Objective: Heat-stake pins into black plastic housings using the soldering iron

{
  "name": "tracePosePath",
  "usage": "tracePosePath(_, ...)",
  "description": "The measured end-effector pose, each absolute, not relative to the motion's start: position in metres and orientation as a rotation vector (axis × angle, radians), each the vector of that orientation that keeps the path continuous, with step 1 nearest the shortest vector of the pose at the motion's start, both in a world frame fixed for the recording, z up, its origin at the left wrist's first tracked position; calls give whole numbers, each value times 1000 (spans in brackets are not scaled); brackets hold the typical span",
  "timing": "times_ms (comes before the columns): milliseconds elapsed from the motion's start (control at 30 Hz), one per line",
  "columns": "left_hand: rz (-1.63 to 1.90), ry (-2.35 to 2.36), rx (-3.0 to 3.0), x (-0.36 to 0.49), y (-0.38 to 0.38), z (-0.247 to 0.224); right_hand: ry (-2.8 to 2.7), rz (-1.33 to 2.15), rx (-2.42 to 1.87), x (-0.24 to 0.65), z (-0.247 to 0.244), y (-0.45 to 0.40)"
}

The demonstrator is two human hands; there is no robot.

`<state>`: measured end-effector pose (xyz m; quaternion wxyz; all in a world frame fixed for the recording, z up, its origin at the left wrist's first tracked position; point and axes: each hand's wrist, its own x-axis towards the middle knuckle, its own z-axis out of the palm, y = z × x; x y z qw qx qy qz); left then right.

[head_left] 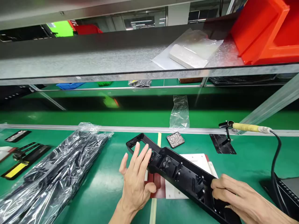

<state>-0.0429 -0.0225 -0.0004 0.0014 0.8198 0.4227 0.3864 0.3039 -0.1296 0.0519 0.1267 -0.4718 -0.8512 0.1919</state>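
Note:
A long black plastic housing (182, 172) lies slantwise in front of me, its hollow ribbed inside facing up and a rectangular opening at its far left end. My right hand (235, 196) grips the near right end, fingers curled over the rim. With fingers spread, my left hand (136, 177) is at the narrower far end; whether it touches the housing there I cannot tell. Beneath the housing is a white and dark red fixture block (175, 189), partly covered. Just beyond the housing sits a small black tray (175, 139) of tiny metal parts.
Plastic-wrapped black parts (58, 171) lie at left, near a black tool with a yellow strip (16, 170). A yellow-handled soldering iron (247, 127) rests in a holder at right, its cable hanging. A metal shelf (93, 59) overhead carries a red bin (263, 37) and a bagged white block (187, 56).

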Motion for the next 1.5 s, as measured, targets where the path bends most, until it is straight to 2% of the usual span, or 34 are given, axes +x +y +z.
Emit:
tracePosePath(467, 1114, 1294, 2734, -51, -30, -5, -2449, 632, -1345, 300, 61, -131)
tracePosePath(1500, 1219, 1309, 2832, -48, -32, -1, -2476, 584, -1325, 300, 58, -129)
